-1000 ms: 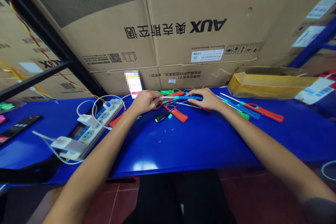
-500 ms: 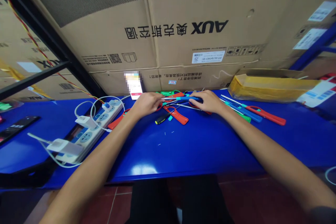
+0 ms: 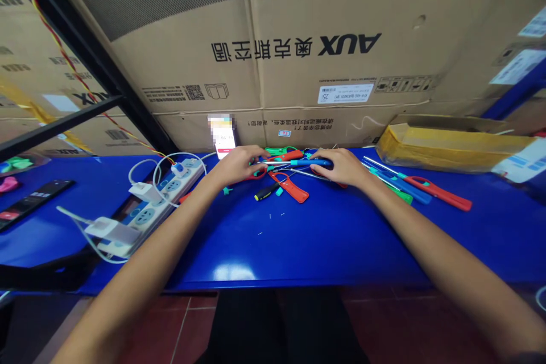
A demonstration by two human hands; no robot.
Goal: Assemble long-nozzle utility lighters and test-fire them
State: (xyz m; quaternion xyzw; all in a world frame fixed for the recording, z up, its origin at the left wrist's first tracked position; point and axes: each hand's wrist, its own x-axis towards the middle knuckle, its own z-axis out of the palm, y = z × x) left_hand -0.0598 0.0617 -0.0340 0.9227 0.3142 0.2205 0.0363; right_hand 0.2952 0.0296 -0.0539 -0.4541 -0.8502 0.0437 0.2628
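AUX and 奥克斯空调 are printed upside down on the cardboard carton (image 3: pixel 273 5).

The bench top (image 3: pixel 324 256) is recorded as glossy deep blue. Near its rear edge, the flat handle (image 3: pixel 290 189) is noted as orange-red, the screwdriver handle (image 3: pixel 267 191) is seen to be black with a yellow end, and the slim handle (image 3: pixel 311 162) is observed as blue. Toward the right edge, the long handle (image 3: pixel 439 197) is noted as red. The carton (image 3: pixel 273 23) is recorded as brown, with black print and a dark hatched band. The twisted wire (image 3: pixel 55 28) is striped red and yellow. The power strip (image 3: pixel 168 196) is white with blue panels.
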